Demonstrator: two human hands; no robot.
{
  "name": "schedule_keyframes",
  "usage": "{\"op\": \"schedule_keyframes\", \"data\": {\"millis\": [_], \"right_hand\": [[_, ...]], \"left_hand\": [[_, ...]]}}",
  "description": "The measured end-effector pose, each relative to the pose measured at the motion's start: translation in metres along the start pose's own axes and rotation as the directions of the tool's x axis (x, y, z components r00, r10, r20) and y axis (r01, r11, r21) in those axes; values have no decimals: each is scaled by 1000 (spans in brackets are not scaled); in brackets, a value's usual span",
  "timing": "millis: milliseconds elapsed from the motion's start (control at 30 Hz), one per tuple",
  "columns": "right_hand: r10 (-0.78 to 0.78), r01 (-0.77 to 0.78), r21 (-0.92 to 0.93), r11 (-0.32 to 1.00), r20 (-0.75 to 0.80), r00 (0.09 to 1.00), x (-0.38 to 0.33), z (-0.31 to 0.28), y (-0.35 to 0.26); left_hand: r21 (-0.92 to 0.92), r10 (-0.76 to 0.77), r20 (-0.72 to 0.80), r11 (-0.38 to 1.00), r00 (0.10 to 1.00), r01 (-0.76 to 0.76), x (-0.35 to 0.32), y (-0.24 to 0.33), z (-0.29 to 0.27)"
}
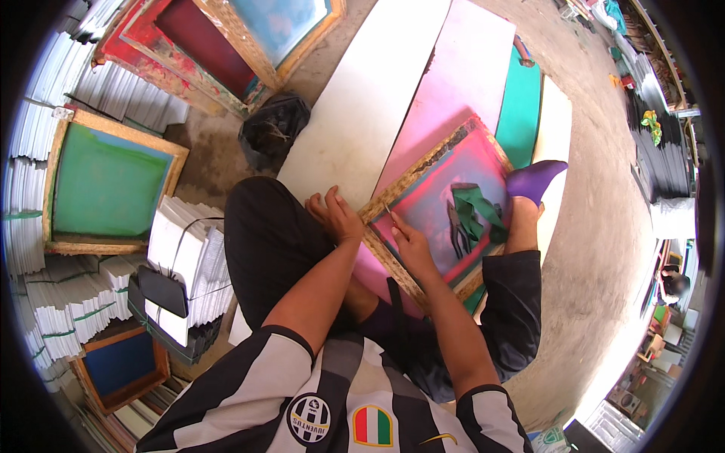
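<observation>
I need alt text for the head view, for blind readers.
A seated person's right hand is at, and left hand beside, a pink-stained, wooden-framed screen bearing a crumpled green strip. The screen lies on coloured boards, with other framed screens and bundled white sheets to the left.

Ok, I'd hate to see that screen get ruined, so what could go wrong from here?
The dark tool lying on the mesh with the green cloth might scratch or tear it if it slides. The right foot, in a purple sock, is right by the wooden frame and could nudge it. The right hand has its fingertips at the frame's worn edge, so a splinter is possible.
</observation>
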State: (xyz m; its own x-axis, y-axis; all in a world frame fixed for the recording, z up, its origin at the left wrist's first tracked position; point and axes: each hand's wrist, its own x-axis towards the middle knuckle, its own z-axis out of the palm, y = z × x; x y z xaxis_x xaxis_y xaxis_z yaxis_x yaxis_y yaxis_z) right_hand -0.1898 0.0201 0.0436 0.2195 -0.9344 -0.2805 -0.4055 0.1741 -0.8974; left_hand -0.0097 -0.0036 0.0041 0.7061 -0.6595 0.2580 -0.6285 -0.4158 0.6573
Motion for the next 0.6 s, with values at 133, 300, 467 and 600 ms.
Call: {"op": "schedule_keyframes", "data": {"millis": [133, 300, 467, 600], "right_hand": [[41, -45, 76, 996, 55, 998, 2, -4, -6], [367, -229, -669, 707, 71, 927, -2, -8, -87], [138, -131, -149, 980, 34, 990, -2, -1, -23], [119, -133, 180, 975, 88, 989, 3, 2, 4]], "left_hand": [[3, -17, -11, 1000, 1000, 17, 1, -5, 3], [-5, -47, 9, 999, 999, 47, 2, -5, -2], [31, -22, 16, 999, 1000, 22, 0, 3, -3], [32, -4, -14, 999, 1000, 4, 0, -6, 3]]}}
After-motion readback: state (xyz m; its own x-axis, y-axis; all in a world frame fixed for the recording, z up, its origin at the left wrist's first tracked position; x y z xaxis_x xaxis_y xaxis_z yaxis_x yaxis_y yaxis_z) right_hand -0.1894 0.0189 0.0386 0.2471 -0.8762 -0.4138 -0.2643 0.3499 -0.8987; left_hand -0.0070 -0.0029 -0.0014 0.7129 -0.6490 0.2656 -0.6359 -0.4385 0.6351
